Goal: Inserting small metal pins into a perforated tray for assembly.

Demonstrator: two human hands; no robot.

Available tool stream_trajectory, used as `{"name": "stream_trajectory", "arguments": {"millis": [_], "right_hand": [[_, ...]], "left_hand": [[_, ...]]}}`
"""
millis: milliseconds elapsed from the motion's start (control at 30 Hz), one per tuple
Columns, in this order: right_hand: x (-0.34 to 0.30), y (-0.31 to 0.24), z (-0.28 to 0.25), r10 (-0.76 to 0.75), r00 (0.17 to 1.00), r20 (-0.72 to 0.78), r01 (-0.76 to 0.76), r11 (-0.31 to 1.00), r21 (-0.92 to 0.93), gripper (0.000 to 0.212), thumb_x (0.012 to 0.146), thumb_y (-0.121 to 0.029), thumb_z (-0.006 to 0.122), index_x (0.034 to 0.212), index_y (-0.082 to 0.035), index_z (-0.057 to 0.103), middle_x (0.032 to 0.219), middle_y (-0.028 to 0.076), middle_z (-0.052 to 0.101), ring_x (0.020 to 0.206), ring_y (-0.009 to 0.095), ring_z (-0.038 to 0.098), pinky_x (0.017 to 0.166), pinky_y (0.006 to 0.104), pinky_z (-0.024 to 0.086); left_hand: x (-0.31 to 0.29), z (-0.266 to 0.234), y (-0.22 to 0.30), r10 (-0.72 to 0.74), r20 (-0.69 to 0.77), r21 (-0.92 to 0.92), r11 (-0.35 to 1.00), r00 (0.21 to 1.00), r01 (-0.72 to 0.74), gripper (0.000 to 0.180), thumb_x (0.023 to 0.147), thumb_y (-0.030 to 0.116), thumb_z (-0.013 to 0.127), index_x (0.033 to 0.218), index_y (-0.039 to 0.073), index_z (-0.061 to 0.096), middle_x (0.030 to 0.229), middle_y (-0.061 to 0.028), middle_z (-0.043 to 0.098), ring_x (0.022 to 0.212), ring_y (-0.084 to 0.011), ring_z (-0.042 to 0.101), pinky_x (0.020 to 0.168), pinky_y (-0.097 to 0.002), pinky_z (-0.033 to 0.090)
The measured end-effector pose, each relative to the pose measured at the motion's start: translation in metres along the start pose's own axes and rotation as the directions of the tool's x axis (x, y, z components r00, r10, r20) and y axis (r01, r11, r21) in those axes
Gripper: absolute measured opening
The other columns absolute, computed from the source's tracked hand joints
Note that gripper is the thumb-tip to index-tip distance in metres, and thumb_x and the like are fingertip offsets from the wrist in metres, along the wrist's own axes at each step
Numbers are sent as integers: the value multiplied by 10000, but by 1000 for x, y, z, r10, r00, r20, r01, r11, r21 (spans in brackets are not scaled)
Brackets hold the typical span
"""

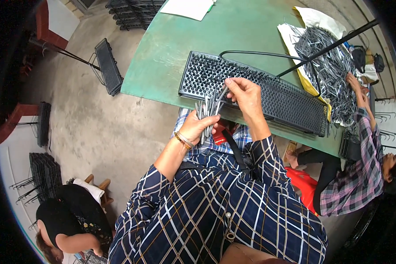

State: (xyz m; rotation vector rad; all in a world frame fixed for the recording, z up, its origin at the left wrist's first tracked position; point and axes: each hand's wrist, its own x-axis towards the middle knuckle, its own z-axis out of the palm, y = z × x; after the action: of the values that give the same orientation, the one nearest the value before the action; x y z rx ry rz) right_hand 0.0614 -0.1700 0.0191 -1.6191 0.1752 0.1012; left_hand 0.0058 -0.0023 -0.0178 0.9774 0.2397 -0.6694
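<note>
My left hand (pixel 192 127) is wrapped round a bundle of thin grey strips (pixel 210 108), their upper ends fanned out above the fingers. Thumb and fingers of my right hand (pixel 248 97) pinch the upper end of one strip (pixel 223 93) at the bundle's right side. Just beyond both hands, a long black tray (pixel 268 97) pierced with rows of holes lies slantwise on the green table (pixel 163 66). Dark pieces stand in the holes toward its left end. A thin black bar (pixel 268 52) runs above the tray.
A large pile of similar grey strips (pixel 325 61) lies on a white and yellow sack at right, where a co-worker's hand (pixel 355 83) reaches in. Another person (pixel 75 220) bends down at lower left. White papers (pixel 188 8) lie at the table's far edge. Black racks (pixel 45 176) stand on the floor.
</note>
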Motion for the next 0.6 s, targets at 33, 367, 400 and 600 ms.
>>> {"name": "stream_trajectory", "arguments": {"millis": [33,367,400,600], "right_hand": [[2,0,-1,-25,999,-28,26,999,43,229,854,-218,666,925,-1,671,783,19,667,598,49,557,499,180,414],[19,4,18,-296,952,-82,302,951,63,174,839,-100,671,970,15,672,835,46,681,633,78,598,566,192,472],[19,4,20,-295,952,-79,301,952,63,174,839,-100,671,970,15,672,835,46,681,633,78,598,566,192,472],[15,3,22,-364,931,-20,359,926,-121,171,839,-110,671,951,20,677,828,61,683,633,83,612,571,199,481]], "left_hand": [[-1,1,0,-1,0,0,1000,1000,1,173,814,54,666,970,54,591,769,-14,617,633,-90,585,530,-226,501],[-10,1,1,-7,-28,-67,998,1000,5,274,812,32,654,1070,43,561,834,-55,641,651,-104,593,519,-238,500],[-12,1,2,-12,-33,-73,997,999,10,290,812,31,653,1085,43,555,835,-57,641,653,-105,594,516,-239,498],[-19,0,4,-31,-61,-98,995,998,25,318,809,28,657,1105,52,545,843,-65,641,652,-114,593,508,-240,494]]}}
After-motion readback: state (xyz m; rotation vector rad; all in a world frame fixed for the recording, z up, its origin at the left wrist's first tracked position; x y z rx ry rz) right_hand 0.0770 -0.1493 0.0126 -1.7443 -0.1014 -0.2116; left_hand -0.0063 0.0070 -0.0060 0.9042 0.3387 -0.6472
